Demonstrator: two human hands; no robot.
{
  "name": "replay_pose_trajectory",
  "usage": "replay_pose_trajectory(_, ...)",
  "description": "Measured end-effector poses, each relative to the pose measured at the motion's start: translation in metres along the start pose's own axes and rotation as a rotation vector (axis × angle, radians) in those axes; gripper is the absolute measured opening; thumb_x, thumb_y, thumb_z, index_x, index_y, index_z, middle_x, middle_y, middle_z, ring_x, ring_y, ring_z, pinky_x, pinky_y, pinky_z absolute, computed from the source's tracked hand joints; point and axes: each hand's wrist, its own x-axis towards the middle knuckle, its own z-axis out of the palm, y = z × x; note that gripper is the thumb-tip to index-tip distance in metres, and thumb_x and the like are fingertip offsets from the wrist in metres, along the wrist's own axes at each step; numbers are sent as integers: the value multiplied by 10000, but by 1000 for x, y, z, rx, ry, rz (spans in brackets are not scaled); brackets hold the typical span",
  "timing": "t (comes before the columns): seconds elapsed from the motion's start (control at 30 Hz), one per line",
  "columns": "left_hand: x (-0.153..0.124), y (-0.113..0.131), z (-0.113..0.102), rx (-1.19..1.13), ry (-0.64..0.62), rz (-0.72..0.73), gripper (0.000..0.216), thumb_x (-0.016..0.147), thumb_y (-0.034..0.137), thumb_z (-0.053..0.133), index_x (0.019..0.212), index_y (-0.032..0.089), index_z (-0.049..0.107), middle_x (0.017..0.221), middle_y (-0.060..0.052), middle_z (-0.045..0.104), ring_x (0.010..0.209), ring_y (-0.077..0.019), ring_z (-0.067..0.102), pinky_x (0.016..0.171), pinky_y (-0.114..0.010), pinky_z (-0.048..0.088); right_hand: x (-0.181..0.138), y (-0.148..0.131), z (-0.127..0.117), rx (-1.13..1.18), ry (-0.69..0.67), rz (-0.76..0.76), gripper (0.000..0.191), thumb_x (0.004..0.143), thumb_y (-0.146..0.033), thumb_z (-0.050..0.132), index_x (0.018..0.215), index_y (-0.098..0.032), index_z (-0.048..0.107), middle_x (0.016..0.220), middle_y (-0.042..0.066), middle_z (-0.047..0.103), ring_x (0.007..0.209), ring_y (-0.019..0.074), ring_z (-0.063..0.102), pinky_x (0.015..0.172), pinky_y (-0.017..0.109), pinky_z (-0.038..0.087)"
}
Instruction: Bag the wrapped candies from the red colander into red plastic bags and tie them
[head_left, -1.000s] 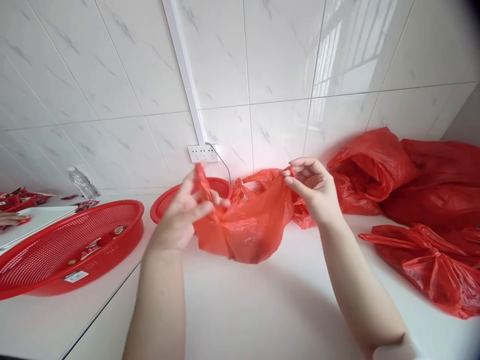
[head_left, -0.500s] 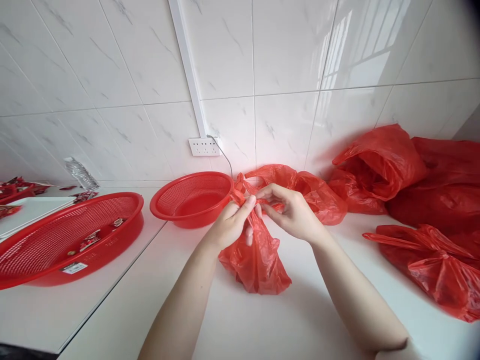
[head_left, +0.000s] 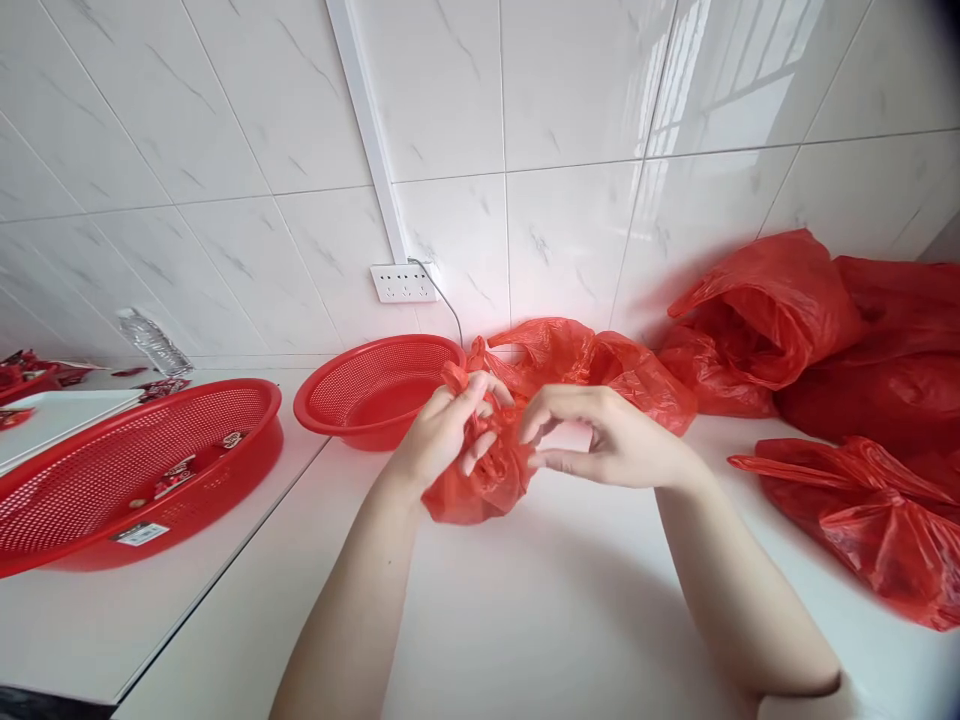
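"White tiles [head_left: 577, 100] with grey streaks rose behind a white table [head_left: 525, 620]. What did the fingers have?"

"Those of the left hand [head_left: 439, 435] were closed around the gathered top of a red bag [head_left: 480, 500], and a twist of it poked up past the thumb. The rest bulged out below, toward the other hand."

"And the right hand [head_left: 600, 440]?"

"Its fingers were curved, with a narrow space between them and the thumb. They were right by the bag's edge; I couldn't tell if the tips touched it."

"Was the bag resting on anything?"

"It was over the table, in front of the person. Whether its bottom met the surface, I couldn't tell."

"What was near it?"

"A round basket [head_left: 367, 437], red too, was just beyond the left hand. Behind the bag, some crumpled bags [head_left: 637, 375] lay by the wall."

"And farther out?"

"Bulky sacks [head_left: 780, 300] were heaped at the right, with a knotted bag [head_left: 885, 530] nearer the person. To the left was a large basket [head_left: 247, 470] with a white label [head_left: 140, 534] and a few small packets [head_left: 174, 478] inside. Past it were a white tray [head_left: 67, 420] and a clear bottle [head_left: 154, 342]. A socket [head_left: 403, 284] was fixed above the round basket."
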Motion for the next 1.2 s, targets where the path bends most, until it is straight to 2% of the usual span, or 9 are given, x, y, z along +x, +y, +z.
replay_pose_trajectory(0.13,-7,3,2,520,202,349,331,963,456,430,915,219,656,702,-20,595,653,-161,575,615,-266,435,13,19,14,129,288,121,184,950,-355,527,1026,-217,622,1063,51,658,970,176,629,875,342,521)
replay_pose_trajectory(0.27,2,-4,4,321,168,586,331,993,399,372,1014,206,639,985,-77,646,956,-208,602,860,-326,463,22,35,27,390,235,196,387,975,-359,476,1353,-277,473,1405,72,510,1179,186,572,938,355,520)
replay_pose_trajectory(0.37,8,-9,4,124,49,561,371,1001,395,346,996,187,652,984,-93,651,997,-221,599,901,-350,457,23,37,29,453,195,180,390,958,-345,508,1340,-267,499,1363,81,549,1151,190,588,920,354,524)
replay_pose_trajectory(0.5,10,-12,3,-32,-12,570,401,999,396,334,898,195,666,962,-93,651,984,-234,601,914,-377,447,21,35,23,459,220,165,244,927,-346,560,1110,-197,624,1041,67,666,956,179,637,825,333,530)
replay_pose_trajectory(0.67,8,-13,5,-97,-44,614,400,995,390,333,894,200,670,986,-99,640,994,-246,593,928,-405,437,17,35,16,451,112,194,150,892,-319,603,973,-193,610,747,-19,575,648,113,546,615,261,479)
replay_pose_trajectory(0.73,8,-13,6,-105,-54,614,395,992,389,341,885,196,669,978,-104,644,983,-248,597,905,-404,444,17,35,16,414,106,192,137,880,-322,619,879,-185,611,728,-22,555,635,108,526,595,252,467)
replay_pose_trajectory(0.83,10,-14,8,-127,-84,574,395,989,406,344,880,192,657,965,-105,653,949,-251,614,866,-405,461,18,34,16,401,172,173,221,902,-359,594,1045,-200,647,849,10,619,687,120,563,636,272,498)
replay_pose_trajectory(0.93,13,-14,9,-134,-58,559,408,995,412,331,890,193,658,970,-96,655,939,-241,620,881,-401,463,19,34,15,399,217,154,289,922,-403,562,1100,-203,673,878,33,660,725,136,595,685,299,518)
replay_pose_trajectory(1.2,10,-10,-8,227,144,434,498,1002,457,309,1126,201,718,1125,-100,669,1037,-234,609,938,-355,457,18,37,9,599,337,268,328,787,-444,732,666,-177,586,566,-52,503,548,81,467,584,239,431)
